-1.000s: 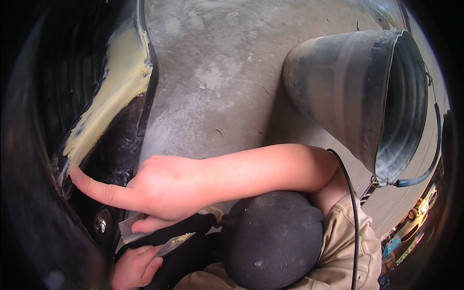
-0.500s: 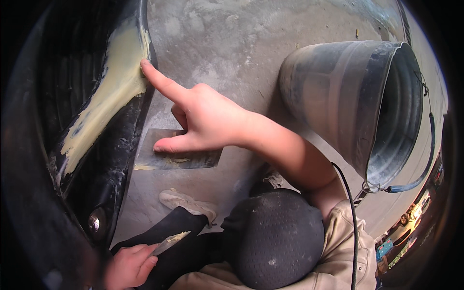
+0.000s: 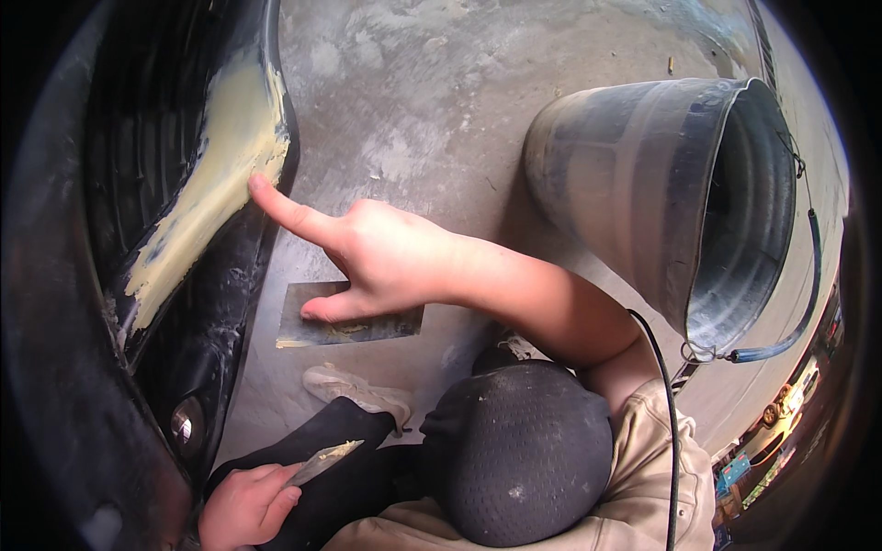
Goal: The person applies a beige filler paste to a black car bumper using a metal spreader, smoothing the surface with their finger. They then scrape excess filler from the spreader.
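Observation:
My right hand (image 3: pixel 365 243) reaches leftward, index finger extended to the cream filler (image 3: pixel 230 124) smeared along a bent section of a black plastic panel (image 3: pixel 216 294). Its remaining fingers and thumb hold a wide flat metal spreader (image 3: pixel 386 326) with cream residue on its edge; the grip is partly hidden. At the lower edge, my left hand (image 3: pixel 241 510) is closed on a narrow metal scraper (image 3: pixel 317 466), whose blade carries a lump of cream filler.
A metal bucket (image 3: pixel 616 174) lies on its side on the concrete floor (image 3: pixel 395 83). Below me are dark-clad legs, a rounded black knee (image 3: pixel 514 441) and a pale shoe (image 3: pixel 349 386). A black cable (image 3: pixel 672 441) hangs at the right. A yellow vehicle shows at the far right.
My right index finger moved from the filler's lower end up to its bend, then slightly down. The wide spreader moved along with that hand. My left hand stays low with the scraper.

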Tool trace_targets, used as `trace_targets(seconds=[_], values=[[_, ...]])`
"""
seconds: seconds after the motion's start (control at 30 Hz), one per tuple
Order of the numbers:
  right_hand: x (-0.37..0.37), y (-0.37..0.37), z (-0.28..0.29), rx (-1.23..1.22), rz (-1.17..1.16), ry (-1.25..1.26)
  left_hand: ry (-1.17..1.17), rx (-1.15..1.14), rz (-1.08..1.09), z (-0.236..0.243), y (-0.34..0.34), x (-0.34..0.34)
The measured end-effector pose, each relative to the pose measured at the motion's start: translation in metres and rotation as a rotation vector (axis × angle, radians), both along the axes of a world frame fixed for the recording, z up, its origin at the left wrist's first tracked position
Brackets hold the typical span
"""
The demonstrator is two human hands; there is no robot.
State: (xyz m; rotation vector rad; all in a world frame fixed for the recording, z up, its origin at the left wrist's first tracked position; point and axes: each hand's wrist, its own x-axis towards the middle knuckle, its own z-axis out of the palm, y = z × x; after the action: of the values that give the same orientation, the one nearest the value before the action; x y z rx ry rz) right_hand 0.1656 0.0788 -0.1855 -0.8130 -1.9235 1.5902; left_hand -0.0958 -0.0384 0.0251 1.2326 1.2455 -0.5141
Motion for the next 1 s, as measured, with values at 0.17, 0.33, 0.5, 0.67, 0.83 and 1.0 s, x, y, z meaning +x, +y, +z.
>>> trace_targets(seconds=[0.17,0.33,0.5,0.67,0.83,1.0], values=[[0.011,0.004,0.013,-0.035,-0.085,-0.051,-0.021,0.016,-0.038,0.0,0.0,-0.001],[0.006,0.013,0.016,0.026,-0.066,-0.214,-0.013,0.009,-0.014,0.0,-0.003,-0.003],[0.006,0.008,0.023,0.08,-0.07,-0.264,0.002,-0.012,0.033,0.001,-0.003,-0.004],[0.015,0.011,0.036,0.061,0.052,-0.351,-0.047,-0.001,0.016,0.0,0.001,-0.003],[0.024,0.016,0.051,0.022,0.085,-0.38,-0.037,0.003,-0.006,0.005,0.004,-0.001],[0.026,0.026,0.057,-0.046,-0.036,-0.343,-0.078,0.072,-0.042,0.008,0.002,0.0]])
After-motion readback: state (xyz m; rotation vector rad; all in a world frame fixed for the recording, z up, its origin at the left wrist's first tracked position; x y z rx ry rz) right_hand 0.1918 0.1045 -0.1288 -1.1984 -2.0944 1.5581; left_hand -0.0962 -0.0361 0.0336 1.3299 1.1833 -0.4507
